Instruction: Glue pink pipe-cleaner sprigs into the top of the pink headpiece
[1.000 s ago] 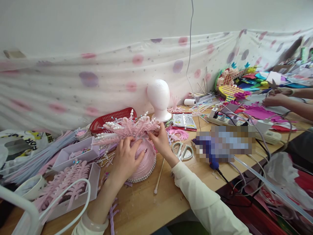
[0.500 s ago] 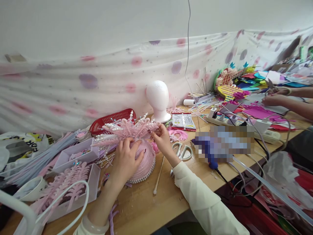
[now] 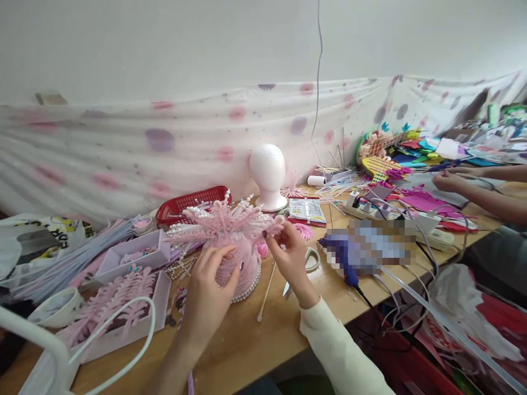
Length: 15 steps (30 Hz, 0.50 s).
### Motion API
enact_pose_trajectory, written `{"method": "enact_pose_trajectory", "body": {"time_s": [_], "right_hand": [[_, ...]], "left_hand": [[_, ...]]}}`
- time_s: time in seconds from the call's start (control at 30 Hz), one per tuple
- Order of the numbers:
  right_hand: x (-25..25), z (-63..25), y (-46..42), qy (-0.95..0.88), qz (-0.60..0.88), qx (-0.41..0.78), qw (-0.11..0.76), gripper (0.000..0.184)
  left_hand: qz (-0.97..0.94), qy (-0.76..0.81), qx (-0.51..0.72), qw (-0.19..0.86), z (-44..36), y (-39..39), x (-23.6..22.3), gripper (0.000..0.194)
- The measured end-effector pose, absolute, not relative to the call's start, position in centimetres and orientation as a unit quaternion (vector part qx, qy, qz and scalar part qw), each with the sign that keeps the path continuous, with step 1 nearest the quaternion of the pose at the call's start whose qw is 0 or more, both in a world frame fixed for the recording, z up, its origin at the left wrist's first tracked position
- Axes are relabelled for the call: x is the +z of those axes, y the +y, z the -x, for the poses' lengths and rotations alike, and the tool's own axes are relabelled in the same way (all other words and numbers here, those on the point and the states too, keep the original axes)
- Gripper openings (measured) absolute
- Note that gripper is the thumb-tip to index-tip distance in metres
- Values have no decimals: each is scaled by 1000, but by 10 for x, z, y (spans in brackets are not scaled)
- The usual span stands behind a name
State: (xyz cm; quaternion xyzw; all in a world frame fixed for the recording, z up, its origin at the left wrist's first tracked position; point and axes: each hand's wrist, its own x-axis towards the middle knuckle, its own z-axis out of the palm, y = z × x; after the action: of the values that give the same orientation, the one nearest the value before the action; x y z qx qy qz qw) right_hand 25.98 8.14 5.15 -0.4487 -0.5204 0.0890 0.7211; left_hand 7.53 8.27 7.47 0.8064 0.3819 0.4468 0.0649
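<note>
A pink domed headpiece [image 3: 244,264] with a pearl rim stands on the wooden table [image 3: 263,340]. Pink feathery sprays tipped with pearls [image 3: 222,222] fan out from its top. My left hand [image 3: 208,288] cups the front of the dome, fingers curled against it. My right hand [image 3: 290,252] pinches the right end of the sprays between thumb and fingers.
Scissors [image 3: 313,259] lie partly behind my right hand, beside a thin white stick [image 3: 265,293]. A white foam head [image 3: 267,174] and red basket [image 3: 187,202] stand behind. Trays of pink trims [image 3: 119,307] sit left. Another person's hands [image 3: 448,180] work at far right among cables and a power strip [image 3: 428,233].
The view has dropped and shifted slightly. My right hand has moved right and down along the sprays to their end. My left hand has slid lower on the dome.
</note>
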Motion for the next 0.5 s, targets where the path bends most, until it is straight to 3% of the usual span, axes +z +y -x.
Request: {"method": "enact_pose_trajectory", "body": {"time_s": [0.1, 0.27, 0.37, 0.5], "right_hand": [[62, -244, 39, -621, 449, 52, 640, 10], [48, -231, -27, -662, 466, 104, 577, 24], [15, -256, -53, -520, 626, 67, 578, 18], [-14, -322, -54, -311, 801, -134, 494, 54]], "left_hand": [[-795, 366, 467, 123, -72, 63, 80, 41], [-813, 293, 458, 205, -55, 32, 67, 16], [-749, 360, 506, 232, -42, 16, 42, 9], [-690, 362, 536, 326, -27, 4, 5, 10]]}}
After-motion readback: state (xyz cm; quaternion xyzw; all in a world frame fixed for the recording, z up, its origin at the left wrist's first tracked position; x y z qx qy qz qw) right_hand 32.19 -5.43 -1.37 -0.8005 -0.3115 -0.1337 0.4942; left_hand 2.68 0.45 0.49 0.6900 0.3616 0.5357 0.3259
